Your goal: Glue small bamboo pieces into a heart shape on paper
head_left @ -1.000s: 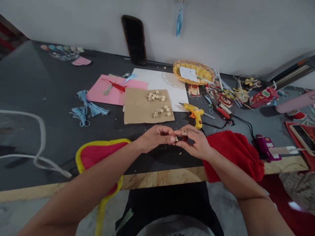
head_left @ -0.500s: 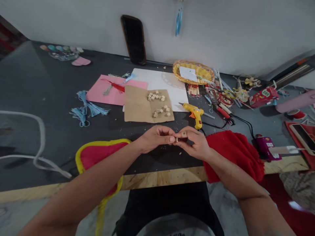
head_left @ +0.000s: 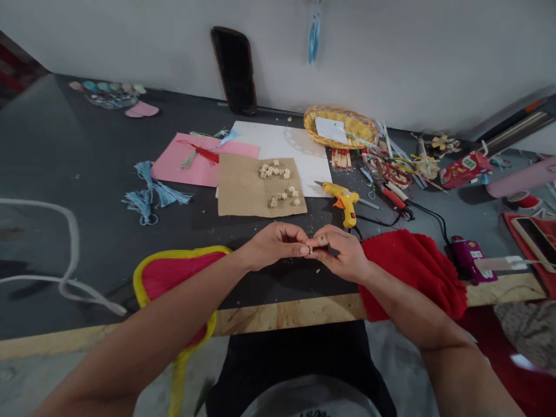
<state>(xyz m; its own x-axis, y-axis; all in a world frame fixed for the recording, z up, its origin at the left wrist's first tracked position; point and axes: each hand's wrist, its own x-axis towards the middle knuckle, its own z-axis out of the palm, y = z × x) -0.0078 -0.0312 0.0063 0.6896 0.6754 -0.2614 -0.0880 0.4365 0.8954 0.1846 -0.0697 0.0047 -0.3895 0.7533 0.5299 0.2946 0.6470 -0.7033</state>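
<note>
My left hand (head_left: 278,244) and my right hand (head_left: 341,252) meet above the dark table near its front edge. Between their pinched fingertips is a small beige cluster piece (head_left: 310,249), mostly covered by the fingers. A bandage-like strip wraps a finger of my right hand. Beyond the hands, several similar beige clusters (head_left: 274,171) rest in two groups on a brown paper sheet (head_left: 241,185). A yellow glue gun (head_left: 346,202) lies just past my right hand, with a small orange light showing on its body.
Red cloth (head_left: 408,272) lies beside my right forearm; a pink pouch with yellow trim (head_left: 178,272) is under the left. Blue tassels (head_left: 156,188), pink paper (head_left: 174,162), a wicker basket (head_left: 310,124), pliers and scissors spread behind. A phone (head_left: 236,69) leans on the wall.
Both hands stay together with the small piece between the fingertips, shifting very slightly. The rest of the table looks the same.
</note>
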